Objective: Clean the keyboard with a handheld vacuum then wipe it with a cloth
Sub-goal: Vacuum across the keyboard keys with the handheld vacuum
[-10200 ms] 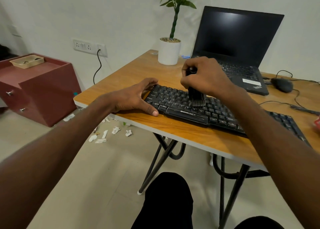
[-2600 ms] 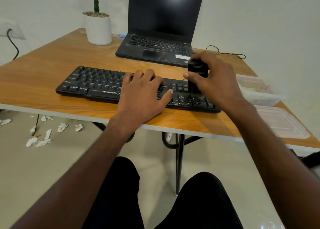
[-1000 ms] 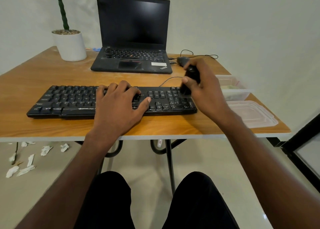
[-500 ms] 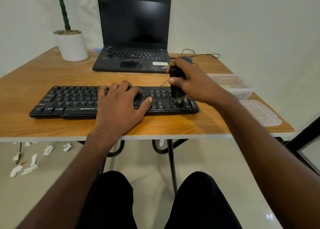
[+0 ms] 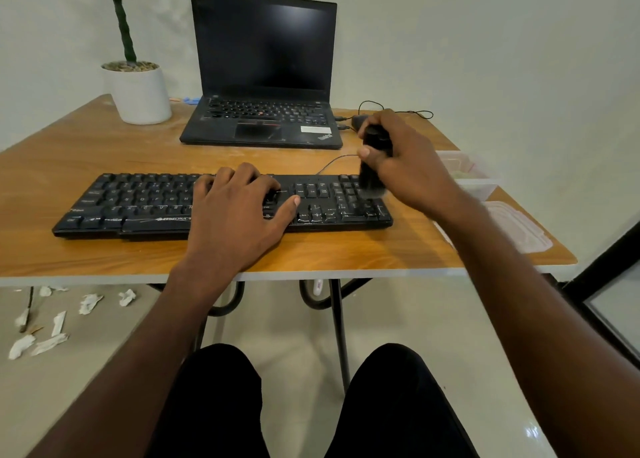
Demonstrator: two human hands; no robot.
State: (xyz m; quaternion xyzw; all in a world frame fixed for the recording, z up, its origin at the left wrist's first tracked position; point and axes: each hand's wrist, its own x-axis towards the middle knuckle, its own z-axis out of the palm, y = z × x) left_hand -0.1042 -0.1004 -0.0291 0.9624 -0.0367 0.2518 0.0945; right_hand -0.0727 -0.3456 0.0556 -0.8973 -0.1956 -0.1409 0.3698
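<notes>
Right hand (image 5: 408,166) grips handheld vacuum (image 5: 372,166) upright over keyboard (image 5: 138,204)'s right end; left hand (image 5: 239,211) spread flat mid-keyboard.

Both forearms are bare from the bottom edge of the frame up to the wrists, with no sleeve visible on them. The left hand (image 5: 235,215) and the right hand (image 5: 412,170) wear no gloves, and no ring or watch is visible. The nails are short. On the legs the person wears plain black trousers (image 5: 214,405), without any pattern or marking
</notes>
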